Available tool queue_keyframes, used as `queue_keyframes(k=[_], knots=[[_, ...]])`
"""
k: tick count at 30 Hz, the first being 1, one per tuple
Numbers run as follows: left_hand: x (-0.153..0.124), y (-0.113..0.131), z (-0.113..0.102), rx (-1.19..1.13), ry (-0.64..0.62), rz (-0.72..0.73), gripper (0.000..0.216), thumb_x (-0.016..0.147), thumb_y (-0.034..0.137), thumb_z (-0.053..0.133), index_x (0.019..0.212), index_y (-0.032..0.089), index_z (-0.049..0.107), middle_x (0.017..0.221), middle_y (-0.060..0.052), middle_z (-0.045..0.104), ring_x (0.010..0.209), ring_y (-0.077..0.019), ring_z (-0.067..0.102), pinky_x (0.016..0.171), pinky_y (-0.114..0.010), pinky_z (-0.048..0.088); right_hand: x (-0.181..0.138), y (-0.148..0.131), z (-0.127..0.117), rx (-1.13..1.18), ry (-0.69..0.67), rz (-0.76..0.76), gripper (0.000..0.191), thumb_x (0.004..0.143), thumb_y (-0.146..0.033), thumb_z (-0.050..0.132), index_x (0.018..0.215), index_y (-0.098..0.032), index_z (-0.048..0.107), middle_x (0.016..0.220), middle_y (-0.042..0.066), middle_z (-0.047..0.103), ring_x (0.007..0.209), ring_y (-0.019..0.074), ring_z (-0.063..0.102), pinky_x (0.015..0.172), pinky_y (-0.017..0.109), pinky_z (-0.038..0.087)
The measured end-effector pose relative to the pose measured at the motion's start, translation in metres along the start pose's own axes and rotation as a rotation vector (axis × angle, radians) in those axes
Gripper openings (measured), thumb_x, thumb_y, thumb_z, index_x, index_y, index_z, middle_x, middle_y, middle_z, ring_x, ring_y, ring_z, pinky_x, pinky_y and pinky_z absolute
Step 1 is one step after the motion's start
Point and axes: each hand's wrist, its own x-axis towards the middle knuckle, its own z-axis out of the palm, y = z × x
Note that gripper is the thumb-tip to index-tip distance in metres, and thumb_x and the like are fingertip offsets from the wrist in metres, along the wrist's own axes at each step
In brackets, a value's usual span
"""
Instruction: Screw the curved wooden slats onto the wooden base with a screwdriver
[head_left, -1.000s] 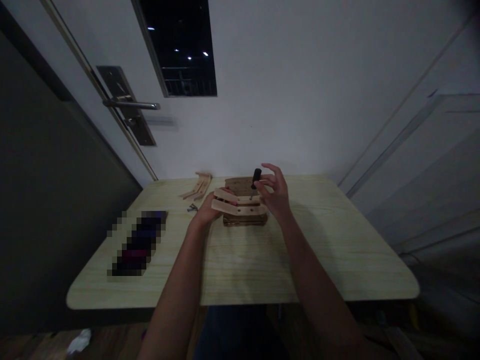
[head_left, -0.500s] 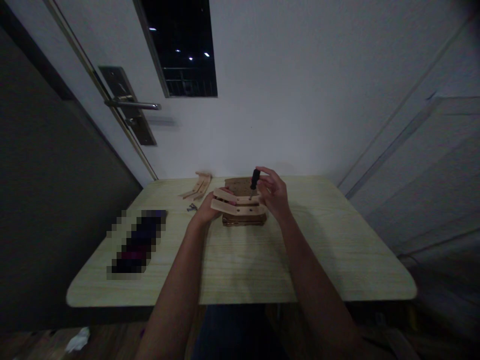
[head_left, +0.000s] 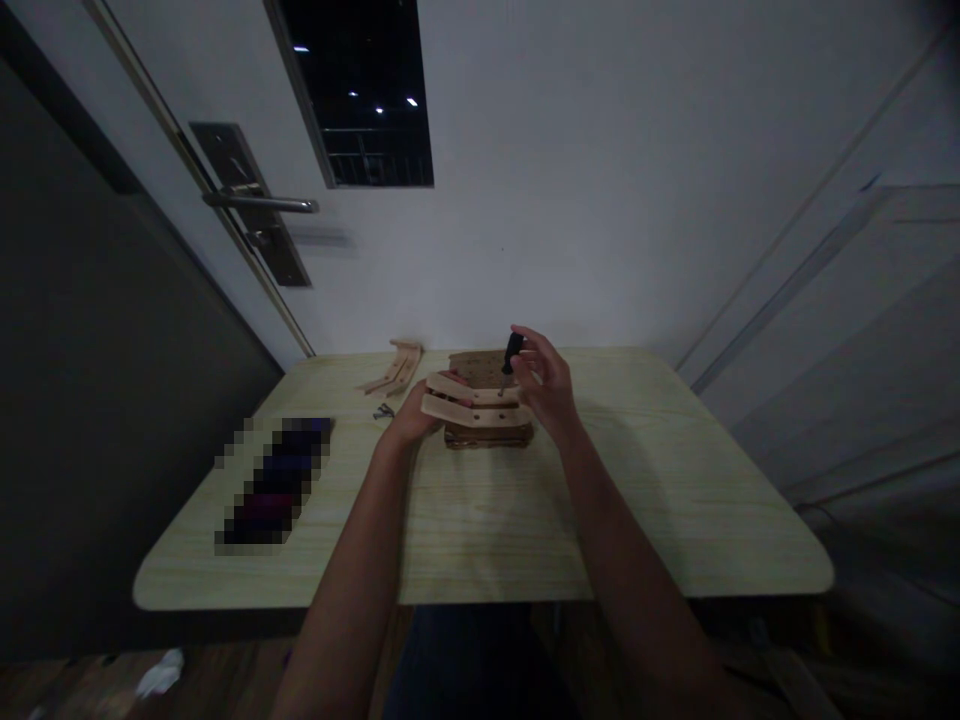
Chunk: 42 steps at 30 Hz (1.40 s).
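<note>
My right hand (head_left: pixel 550 382) is closed on a small black-handled screwdriver (head_left: pixel 513 352), tilted with its tip down at a hole in a bent wooden piece (head_left: pixel 487 418). That piece has two pale slatted strips with several dark holes or screw heads; I cannot tell which. My left hand (head_left: pixel 420 410) grips its left end, fingers partly hidden behind the wood. Beneath it lies a brown block that looks like stacked cardboard (head_left: pixel 480 439), with small holes in its top.
A second bent wooden piece (head_left: pixel 397 368) lies at the table's back left. Several screws (head_left: pixel 384 411) lie beside my left hand. A blurred-out dark object (head_left: pixel 277 480) is on the left of the table (head_left: pixel 675 520). A white door with a handle (head_left: pixel 262 204) stands behind.
The view has shifted slightly. The screwdriver's handle leans a little differently and the right fingers have turned slightly on it; its tip stays at the same hole. My left hand keeps its hold.
</note>
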Motion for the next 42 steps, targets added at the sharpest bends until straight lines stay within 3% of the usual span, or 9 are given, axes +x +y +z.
queue_keyframes(k=[3, 7, 10, 16, 23, 26, 35, 42], knots=[[0.0, 0.0, -0.001, -0.001, -0.018, 0.006, 0.037, 0.055, 0.035, 0.081, 0.082, 0.014, 0.069, 0.087, -0.008, 0.073, 0.086, -0.0244, 0.068, 0.086, -0.039, 0.053, -0.001, -0.002, -0.002, 0.033, -0.047, 0.032, 0.04, 0.089, -0.045, 0.059, 0.126, -0.03, 0.059, 0.118, 0.006, 0.067, 0.095, 0.0195, 0.067, 0.088, 0.041, 0.057], [0.001, -0.001, -0.002, 0.034, -0.006, 0.018, 0.038, 0.054, 0.034, 0.083, 0.083, 0.014, 0.07, 0.088, -0.008, 0.074, 0.088, -0.0251, 0.069, 0.086, -0.038, 0.054, -0.001, -0.003, -0.001, 0.094, -0.075, 0.058, 0.041, 0.087, -0.044, 0.063, 0.125, -0.029, 0.06, 0.104, 0.005, 0.072, 0.092, 0.0199, 0.07, 0.088, 0.041, 0.058], [0.001, -0.002, -0.002, 0.046, 0.005, 0.018, 0.038, 0.053, 0.033, 0.084, 0.083, 0.014, 0.071, 0.089, -0.008, 0.075, 0.089, -0.0253, 0.069, 0.084, -0.037, 0.055, 0.0, -0.004, 0.0, 0.097, -0.024, 0.075, 0.043, 0.082, -0.04, 0.069, 0.123, -0.03, 0.062, 0.096, 0.003, 0.071, 0.086, 0.0184, 0.07, 0.086, 0.038, 0.058], [0.002, -0.008, -0.002, 0.002, 0.004, -0.011, 0.043, 0.052, 0.033, 0.084, 0.088, 0.014, 0.069, 0.088, -0.007, 0.074, 0.081, -0.0235, 0.07, 0.077, -0.036, 0.056, -0.001, -0.006, 0.003, 0.053, 0.039, 0.104, 0.043, 0.078, -0.038, 0.072, 0.12, -0.031, 0.065, 0.098, 0.001, 0.069, 0.076, 0.0154, 0.068, 0.077, 0.037, 0.059], [0.003, -0.01, -0.002, -0.023, -0.014, -0.013, 0.044, 0.055, 0.035, 0.083, 0.089, 0.013, 0.068, 0.088, -0.009, 0.074, 0.081, -0.0236, 0.07, 0.077, -0.037, 0.055, -0.001, -0.004, 0.001, 0.109, -0.062, 0.074, 0.041, 0.087, -0.045, 0.061, 0.126, -0.03, 0.06, 0.113, 0.005, 0.071, 0.096, 0.0188, 0.068, 0.093, 0.041, 0.055], [0.002, -0.007, -0.001, -0.029, -0.015, -0.037, 0.044, 0.054, 0.036, 0.083, 0.089, 0.013, 0.068, 0.087, -0.009, 0.074, 0.081, -0.0237, 0.07, 0.078, -0.038, 0.055, 0.0, -0.004, 0.001, 0.136, -0.097, 0.08, 0.042, 0.087, -0.046, 0.061, 0.126, -0.03, 0.059, 0.104, 0.005, 0.073, 0.095, 0.0192, 0.069, 0.094, 0.042, 0.055], [0.001, -0.006, -0.002, -0.051, 0.012, -0.03, 0.044, 0.051, 0.033, 0.085, 0.087, 0.014, 0.07, 0.088, -0.007, 0.075, 0.084, -0.0235, 0.069, 0.083, -0.039, 0.055, 0.001, -0.007, 0.005, 0.088, 0.065, 0.087, 0.039, 0.071, -0.038, 0.078, 0.103, -0.029, 0.059, 0.083, -0.003, 0.065, 0.074, 0.014, 0.066, 0.075, 0.032, 0.057], [0.001, -0.009, -0.002, -0.055, 0.003, -0.019, 0.045, 0.051, 0.035, 0.085, 0.087, 0.013, 0.07, 0.089, -0.009, 0.075, 0.084, -0.0239, 0.07, 0.08, -0.037, 0.056, -0.001, -0.005, 0.005, 0.024, 0.046, 0.094, 0.038, 0.075, -0.038, 0.073, 0.109, -0.029, 0.06, 0.085, -0.001, 0.067, 0.078, 0.0155, 0.067, 0.077, 0.035, 0.058]])
